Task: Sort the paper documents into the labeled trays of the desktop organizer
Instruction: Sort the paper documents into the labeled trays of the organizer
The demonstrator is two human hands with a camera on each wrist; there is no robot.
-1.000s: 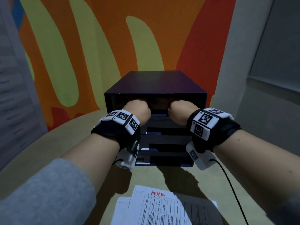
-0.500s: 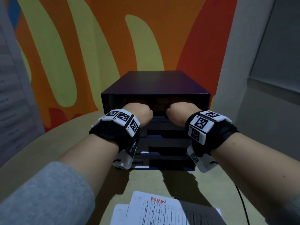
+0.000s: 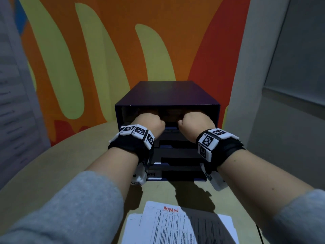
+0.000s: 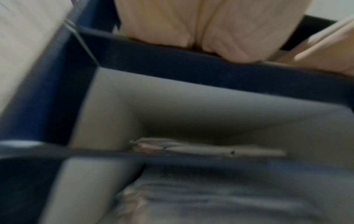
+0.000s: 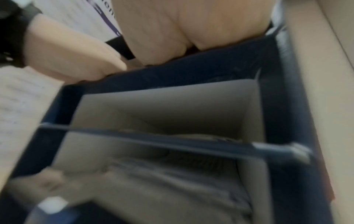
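Note:
A dark navy desktop organizer point(image 3: 167, 92) with several stacked trays stands on the table. My left hand point(image 3: 149, 122) and right hand point(image 3: 195, 122) both reach into its top slot, knuckles up, and the fingers are hidden inside. In the left wrist view the heel of my left hand point(image 4: 210, 30) sits at the top tray's blue front rim point(image 4: 191, 68). In the right wrist view a white sheet point(image 5: 19, 98) with purple print lies in the top tray under both hands. Papers point(image 4: 201, 148) lie in the lower trays. A loose stack point(image 3: 175, 226) marked ADMIN in red lies in front.
The round beige table point(image 3: 52, 164) curves away on the left. An orange, yellow and red mural wall point(image 3: 123, 50) stands close behind the organizer. A grey partition point(image 3: 290, 120) is on the right. A white label point(image 3: 154, 174) marks the bottom tray.
Both hands stay in the top slot with barely any shift. The head view has tilted a little, so the ADMIN stack sits lower in the picture.

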